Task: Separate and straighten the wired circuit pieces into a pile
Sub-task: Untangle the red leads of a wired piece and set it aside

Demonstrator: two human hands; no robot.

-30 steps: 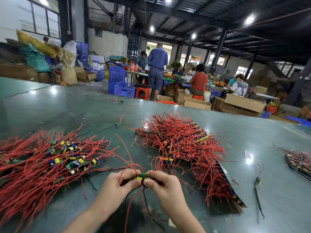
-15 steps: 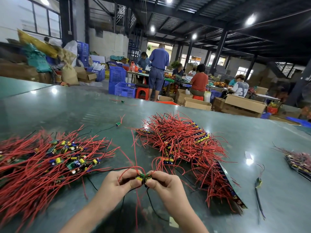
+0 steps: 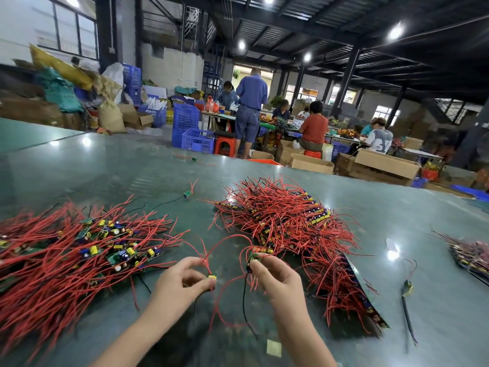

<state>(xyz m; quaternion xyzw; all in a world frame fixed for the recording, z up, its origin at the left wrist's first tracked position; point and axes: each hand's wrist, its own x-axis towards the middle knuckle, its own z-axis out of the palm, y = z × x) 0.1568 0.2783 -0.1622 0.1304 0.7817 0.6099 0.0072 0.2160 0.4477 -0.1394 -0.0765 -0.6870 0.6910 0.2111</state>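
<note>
Glossy smooth green table (image 3: 397, 221), cardboard boxes (image 3: 386, 165), plastic crates (image 3: 195, 140)

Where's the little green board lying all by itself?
In the head view, the lone board lies on the table, centre-left, beyond the left pile and left of the right pile.

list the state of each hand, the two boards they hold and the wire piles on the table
left hand: pinching a small board
right hand: pinching a green board
two boards: held apart above the table, red wires looping between them
left pile: loose, wires fanned out, boards jumbled
middle pile: stacked, boards in rows
stray board: lying alone on the table
</note>
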